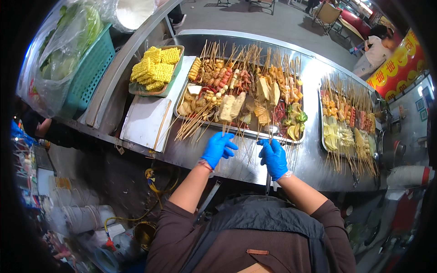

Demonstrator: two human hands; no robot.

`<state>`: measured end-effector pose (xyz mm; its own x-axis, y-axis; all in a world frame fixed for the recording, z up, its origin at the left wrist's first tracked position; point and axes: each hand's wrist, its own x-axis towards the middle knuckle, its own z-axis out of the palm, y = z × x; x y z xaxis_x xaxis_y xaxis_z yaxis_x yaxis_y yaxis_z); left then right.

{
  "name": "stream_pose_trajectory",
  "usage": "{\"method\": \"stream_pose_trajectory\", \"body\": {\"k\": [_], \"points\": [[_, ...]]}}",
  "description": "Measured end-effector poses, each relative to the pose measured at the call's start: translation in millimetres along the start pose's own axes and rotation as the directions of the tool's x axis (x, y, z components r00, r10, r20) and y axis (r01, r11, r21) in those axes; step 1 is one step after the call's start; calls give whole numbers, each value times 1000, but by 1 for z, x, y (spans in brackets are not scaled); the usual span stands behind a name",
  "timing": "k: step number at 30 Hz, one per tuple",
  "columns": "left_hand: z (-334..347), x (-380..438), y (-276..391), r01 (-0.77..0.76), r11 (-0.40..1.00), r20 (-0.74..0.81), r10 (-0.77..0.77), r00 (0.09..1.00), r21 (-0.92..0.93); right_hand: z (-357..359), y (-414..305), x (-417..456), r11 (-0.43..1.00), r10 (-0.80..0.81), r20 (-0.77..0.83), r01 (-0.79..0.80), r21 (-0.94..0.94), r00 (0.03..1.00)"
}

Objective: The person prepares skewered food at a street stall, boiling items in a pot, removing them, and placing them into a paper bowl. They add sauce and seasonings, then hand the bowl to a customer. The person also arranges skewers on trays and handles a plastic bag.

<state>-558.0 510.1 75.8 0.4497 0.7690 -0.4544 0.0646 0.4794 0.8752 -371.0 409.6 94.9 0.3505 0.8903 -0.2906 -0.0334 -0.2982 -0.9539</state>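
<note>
In the head view, my left hand [218, 147], in a blue glove, grips the lower ends of wooden skewers that carry pale slabs of food [231, 107], perhaps tofu. To its right my right hand [272, 157], gloved alike, holds the stick of a skewer near the front rim of the large metal tray [290, 139]. More pale slabs [268, 90] stand above that hand; whether its stick carries them I cannot tell. Around them the tray is packed with skewered sausages, small eggs, leafy greens and other pieces, in dark red liquid. The fingers partly hide both grips.
Yellow blocks of instant noodles [155, 68] lie in a tray on the left, beside a white board [145, 123]. A teal basket [92, 68] with bagged greens is farther left. A second tray of skewers [324, 143] lies right. A person [377, 51] is beyond the counter.
</note>
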Motion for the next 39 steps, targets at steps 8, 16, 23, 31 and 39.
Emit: {"method": "stream_pose_trajectory", "body": {"k": [8, 16, 23, 31, 39], "points": [[4, 4, -6, -41, 975, -55, 30, 998, -217, 11, -6, -3, 980, -100, 105, 116, -161, 989], [52, 22, -30, -188, 797, -125, 142, 982, -574, 39, 12, -4, 995, 26, 136, -13, -97, 990], [58, 21, -34, -202, 779, -84, 189, 978, -593, 43, 16, -5, 974, -54, 136, 82, -210, 989], [54, 11, -29, -177, 851, -66, 167, 984, -494, 41, 26, 9, 862, -113, 333, 259, -435, 936], [14, 25, -15, -108, 975, 94, 129, 987, -195, 35, -12, 24, 971, 237, 345, -222, -84, 908]]}}
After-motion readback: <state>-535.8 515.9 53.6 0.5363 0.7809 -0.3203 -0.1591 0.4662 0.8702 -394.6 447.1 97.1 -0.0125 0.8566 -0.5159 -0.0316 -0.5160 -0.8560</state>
